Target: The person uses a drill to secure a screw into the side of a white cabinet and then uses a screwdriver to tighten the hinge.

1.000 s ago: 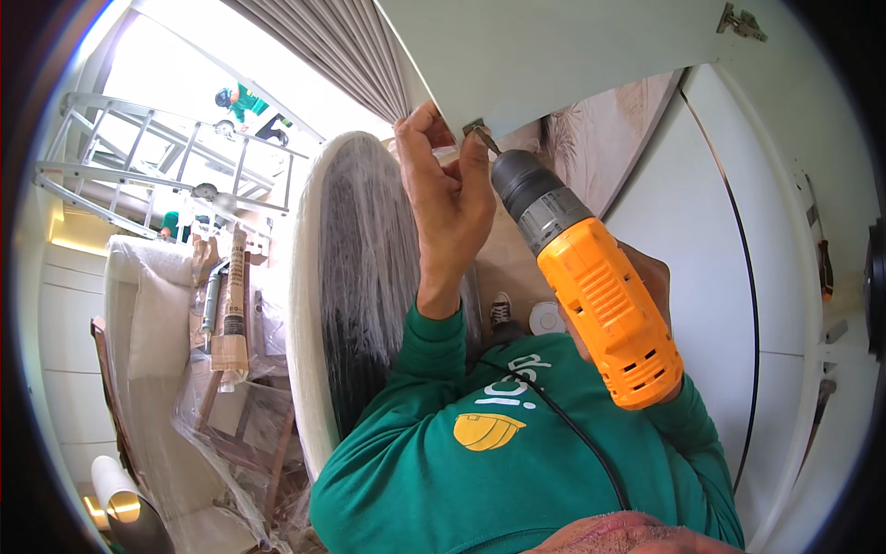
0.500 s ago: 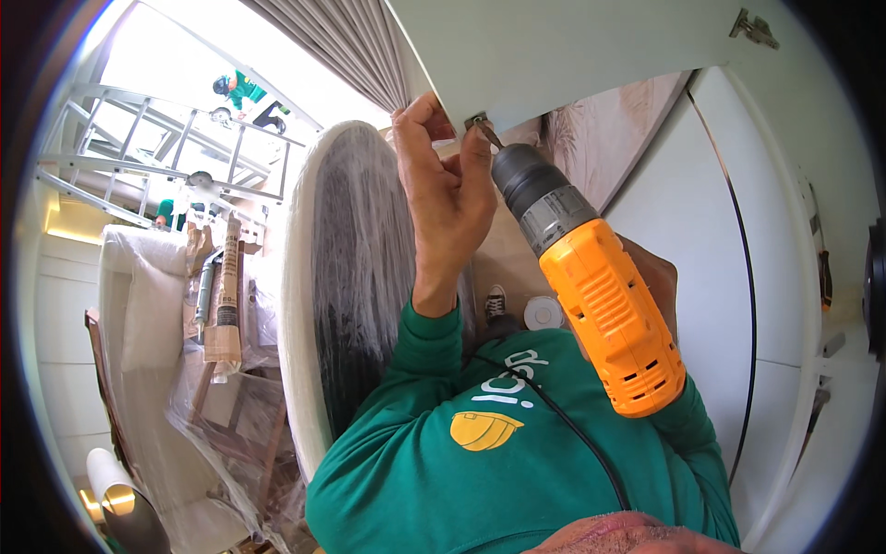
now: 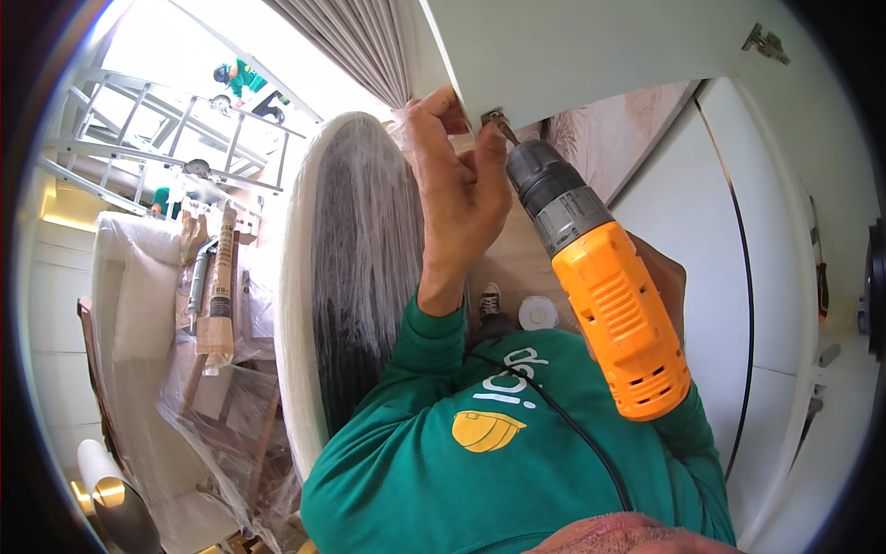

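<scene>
The person's right hand (image 3: 666, 277), mostly hidden behind the tool, is closed around an orange and black power drill (image 3: 623, 323). The drill slants up and leftward, and its driver bit (image 3: 507, 131) meets a small metal hinge fitting (image 3: 492, 116) near the corner of a pale cabinet door panel (image 3: 591, 55). The left hand (image 3: 457, 189) is narrow, fingers curled at the panel's edge and thumb just beside the bit; whether it grips the panel cannot be told. A second metal hinge (image 3: 766, 43) sits farther right on the panel.

Beside the left forearm stands a padded chair (image 3: 355, 240) under clear plastic wrap. To the far left, a cardboard tube (image 3: 220, 286) lies beside a caulking gun (image 3: 199, 277), with an aluminium ladder (image 3: 166, 166) beyond them. Farther off, a co-worker in green (image 3: 245, 78) bends forward. On the right, a screwdriver (image 3: 820, 268) shows near the rim of the view
</scene>
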Tool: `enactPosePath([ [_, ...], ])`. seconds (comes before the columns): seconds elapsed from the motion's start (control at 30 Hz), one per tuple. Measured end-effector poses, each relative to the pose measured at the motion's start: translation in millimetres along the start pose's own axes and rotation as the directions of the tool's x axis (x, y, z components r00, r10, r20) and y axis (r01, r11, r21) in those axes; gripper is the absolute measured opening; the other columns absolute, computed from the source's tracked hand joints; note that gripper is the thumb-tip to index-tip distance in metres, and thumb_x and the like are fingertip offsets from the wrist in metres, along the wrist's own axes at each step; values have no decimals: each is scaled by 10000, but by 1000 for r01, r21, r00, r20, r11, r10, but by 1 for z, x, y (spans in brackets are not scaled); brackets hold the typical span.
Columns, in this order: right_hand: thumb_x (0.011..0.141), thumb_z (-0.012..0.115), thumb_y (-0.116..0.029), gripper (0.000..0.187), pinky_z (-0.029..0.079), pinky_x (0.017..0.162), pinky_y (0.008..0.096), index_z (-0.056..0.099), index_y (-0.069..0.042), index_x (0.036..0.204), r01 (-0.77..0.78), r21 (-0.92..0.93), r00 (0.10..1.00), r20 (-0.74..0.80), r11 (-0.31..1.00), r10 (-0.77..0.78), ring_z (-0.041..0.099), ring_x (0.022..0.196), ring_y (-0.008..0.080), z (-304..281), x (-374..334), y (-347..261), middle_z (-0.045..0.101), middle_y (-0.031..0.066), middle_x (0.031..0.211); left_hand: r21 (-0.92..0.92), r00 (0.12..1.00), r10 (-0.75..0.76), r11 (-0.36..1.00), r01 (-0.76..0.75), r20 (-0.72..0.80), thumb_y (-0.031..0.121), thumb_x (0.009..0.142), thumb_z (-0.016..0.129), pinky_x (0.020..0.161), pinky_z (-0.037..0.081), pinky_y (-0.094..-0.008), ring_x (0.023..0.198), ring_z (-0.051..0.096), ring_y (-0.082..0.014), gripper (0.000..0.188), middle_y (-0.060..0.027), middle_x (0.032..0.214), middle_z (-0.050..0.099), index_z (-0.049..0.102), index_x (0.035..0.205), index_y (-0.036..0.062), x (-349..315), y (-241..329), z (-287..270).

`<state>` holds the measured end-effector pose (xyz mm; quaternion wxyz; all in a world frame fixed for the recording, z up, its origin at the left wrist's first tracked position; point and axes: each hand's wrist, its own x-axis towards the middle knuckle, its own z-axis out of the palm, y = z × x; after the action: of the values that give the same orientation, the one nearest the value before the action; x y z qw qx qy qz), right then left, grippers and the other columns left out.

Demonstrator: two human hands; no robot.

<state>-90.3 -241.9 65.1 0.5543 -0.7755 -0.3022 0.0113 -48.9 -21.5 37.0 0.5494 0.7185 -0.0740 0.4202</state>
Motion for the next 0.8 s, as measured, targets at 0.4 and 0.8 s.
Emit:
enactPosePath([
  [0.4,856,755,-195,388,543,795,400,639,-40,1192,46,9,994,100,999,-47,682,928,363,-4,4,-4,670,149,1016,104,1000,7,995,-8,16,24,1027,613,683,516,-230,989,531,-122,293,-71,1085,494,506,1298,-4,2,-4,-6],
  [0.8,968,700,-194,285,519,701,327,668,19,1154,-312,-280,843,-522,908,129,656,783,210,-133,-227,-155,680,112,946,-49,994,100,994,-102,-48,183,1025,701,878,560,-317,1029,674,-223,446,-200,1153,664,478,1332,-51,-4,-28,-10],
])
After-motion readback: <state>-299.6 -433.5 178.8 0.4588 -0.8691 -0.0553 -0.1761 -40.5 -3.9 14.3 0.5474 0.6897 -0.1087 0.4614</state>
